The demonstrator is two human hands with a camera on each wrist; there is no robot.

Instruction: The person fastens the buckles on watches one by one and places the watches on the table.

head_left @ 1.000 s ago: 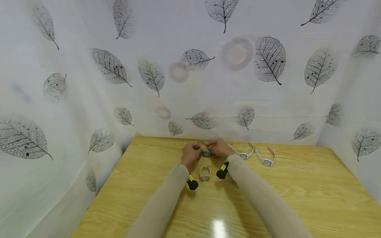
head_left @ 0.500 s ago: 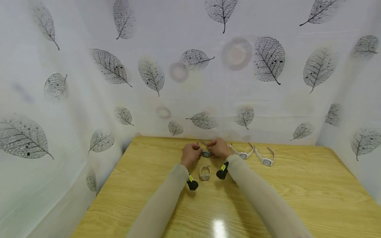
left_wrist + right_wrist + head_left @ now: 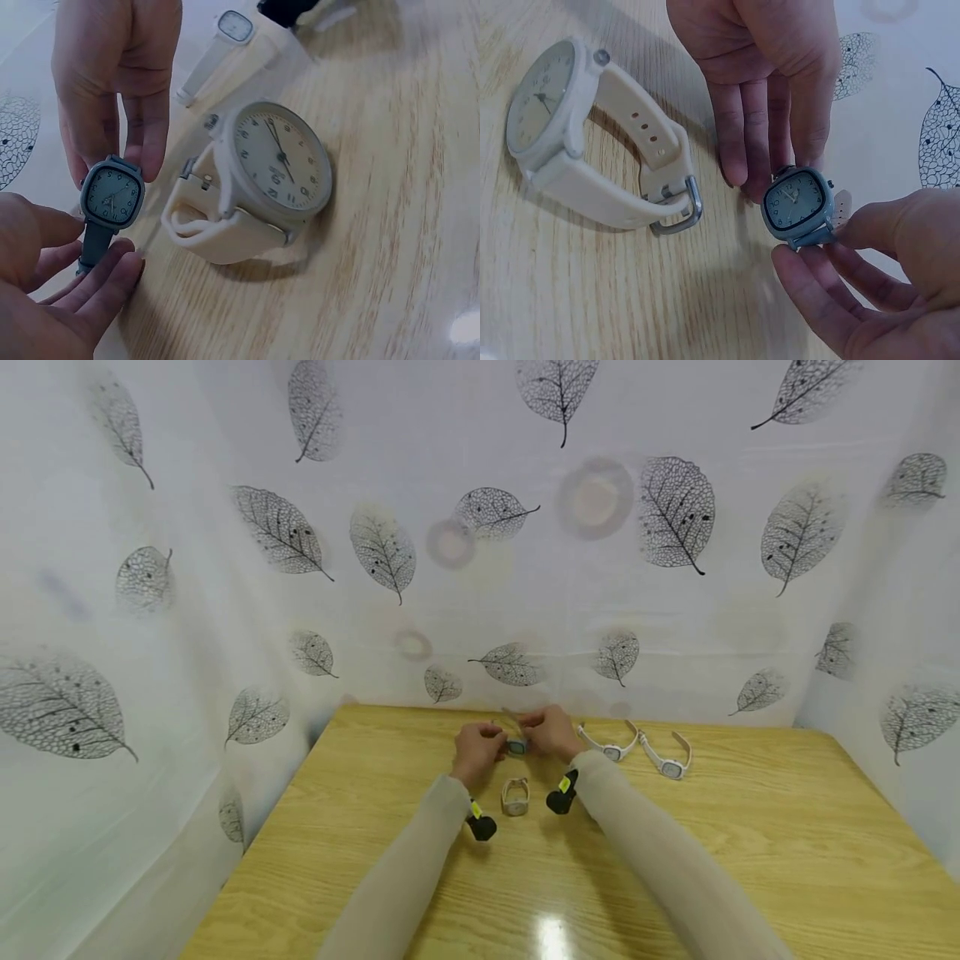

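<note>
A blue-grey wristwatch [image 3: 516,747] with a rounded square face is held between both hands above the back of the table. My left hand [image 3: 478,752] pinches one strap side between thumb and fingers; in the left wrist view, my left hand [image 3: 67,285] is at lower left. My right hand [image 3: 552,732] pinches the opposite strap side; the right wrist view shows my right hand [image 3: 900,277] at lower right. The dial of the watch [image 3: 795,199] faces the cameras. A pale strap end with holes [image 3: 843,208] shows behind it. Fingers partly hide the straps.
A beige round-faced wristwatch [image 3: 515,798], its strap buckled in a loop, stands on the wooden table [image 3: 360,827] nearer the body. To the right lie a white watch [image 3: 612,752] and another white watch [image 3: 672,768], straps undone. A leaf-patterned curtain [image 3: 420,610] borders the table.
Both hands and the blue-grey watch have shifted very slightly left. The watch's strap end stands a little higher. The watches on the table lie as before.
</note>
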